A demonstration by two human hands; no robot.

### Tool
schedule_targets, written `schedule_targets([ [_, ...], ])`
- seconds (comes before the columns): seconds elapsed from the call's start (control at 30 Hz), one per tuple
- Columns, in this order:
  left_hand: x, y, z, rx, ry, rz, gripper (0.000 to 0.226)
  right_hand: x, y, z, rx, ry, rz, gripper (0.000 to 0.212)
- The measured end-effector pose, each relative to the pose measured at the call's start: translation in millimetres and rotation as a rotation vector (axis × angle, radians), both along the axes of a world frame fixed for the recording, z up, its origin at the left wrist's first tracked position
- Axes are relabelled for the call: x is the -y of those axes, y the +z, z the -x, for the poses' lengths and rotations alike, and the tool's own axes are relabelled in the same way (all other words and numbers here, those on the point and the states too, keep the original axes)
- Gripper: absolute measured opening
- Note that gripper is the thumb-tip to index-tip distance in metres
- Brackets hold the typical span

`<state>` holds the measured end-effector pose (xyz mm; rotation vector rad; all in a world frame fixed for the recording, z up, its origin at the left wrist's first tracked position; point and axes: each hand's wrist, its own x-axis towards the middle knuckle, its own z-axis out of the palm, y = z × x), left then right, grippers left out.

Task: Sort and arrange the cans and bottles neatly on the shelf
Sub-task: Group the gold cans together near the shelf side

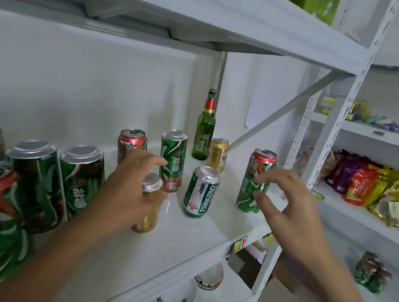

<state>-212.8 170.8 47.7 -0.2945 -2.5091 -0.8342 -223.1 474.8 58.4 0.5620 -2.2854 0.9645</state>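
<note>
My left hand (129, 189) is wrapped around a small gold can (148, 218) standing near the front of the white shelf (191, 243); its forefinger reaches the tall green can (173, 157) behind. My right hand (285, 214) hovers with fingers spread beside a red and green can (253, 183) at the shelf's right end, fingertips at its side. Between the hands stands a green Tsingtao can (201, 193). Further back are a green glass bottle (204, 130), another gold can (218, 155) and a red-topped can (130, 141). Several red and green cans (32, 176) crowd the left.
A diagonal brace and the white upright post (326, 134) bound the shelf's right end. The upper shelf (213, 22) hangs low overhead. White bowls (210, 275) sit on the shelf below. The neighbouring rack holds snack packets (382, 195) and a wrapped pack of cans (371, 273).
</note>
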Motion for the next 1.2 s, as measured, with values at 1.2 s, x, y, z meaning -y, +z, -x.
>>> schedule_targets([
  [1.2,-84.6,16.8,94.4,0.878,0.127,1.687,0.024,51.9,38.7,374.4,0.528,0.447,-0.937,0.074],
])
